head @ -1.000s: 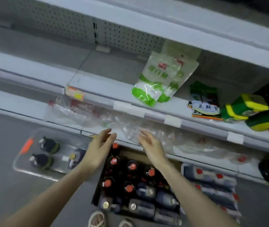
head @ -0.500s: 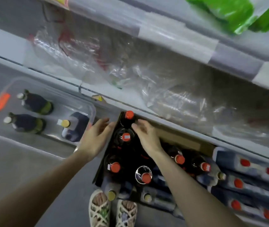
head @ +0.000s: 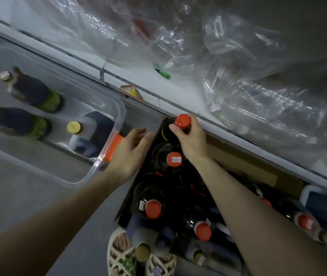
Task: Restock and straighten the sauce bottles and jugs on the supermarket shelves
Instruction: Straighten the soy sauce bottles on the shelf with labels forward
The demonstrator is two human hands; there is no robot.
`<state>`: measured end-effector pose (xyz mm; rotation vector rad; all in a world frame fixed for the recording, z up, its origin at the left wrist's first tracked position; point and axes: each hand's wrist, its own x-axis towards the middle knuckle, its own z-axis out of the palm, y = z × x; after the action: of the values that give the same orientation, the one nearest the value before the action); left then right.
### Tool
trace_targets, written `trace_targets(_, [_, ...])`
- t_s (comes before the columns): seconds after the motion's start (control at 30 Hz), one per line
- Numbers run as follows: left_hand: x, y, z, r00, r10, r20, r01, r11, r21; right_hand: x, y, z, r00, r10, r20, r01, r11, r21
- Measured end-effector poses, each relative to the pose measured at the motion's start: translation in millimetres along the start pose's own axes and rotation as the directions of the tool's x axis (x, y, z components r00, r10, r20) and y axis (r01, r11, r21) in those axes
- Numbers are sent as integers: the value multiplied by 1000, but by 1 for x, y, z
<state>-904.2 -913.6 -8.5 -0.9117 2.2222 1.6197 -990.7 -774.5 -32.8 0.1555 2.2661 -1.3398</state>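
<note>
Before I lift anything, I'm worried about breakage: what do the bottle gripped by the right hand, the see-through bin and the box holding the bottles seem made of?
Bottle: dark and glossy with sharp glints, glass or hard plastic, can't tell which; its red cap looks like smooth plastic.
Bin: clear, shiny plastic; its contents show through the walls.
Box: brown, matte cardboard with a flat flap.

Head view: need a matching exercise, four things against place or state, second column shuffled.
1 right hand
2 left hand
3 yellow-capped jug
4 green item

A in the clear bin
B grips the red-capped bottle
C open, beside the cardboard box
D on the shelf, by the plastic wrap

Pairs: 1-B, 2-C, 3-A, 4-D
</note>
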Motion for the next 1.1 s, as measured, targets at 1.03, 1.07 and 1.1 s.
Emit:
trace_targets(1.03, [-189, 272, -104, 944, 310, 113, -310, 950, -19, -177, -323, -195, 906, -416, -84, 420, 907, 39])
trace_targets(1.07, [-201, 294, -113, 931, 349, 109, -351, 936, -8, -192, -346, -207, 889, -449, -88, 453, 891, 23])
trace_targets(1.1, [-215, 319, -123, 919, 382, 100, -384, 923, 0, -210, -374, -222, 870, -483, -94, 486, 874, 11])
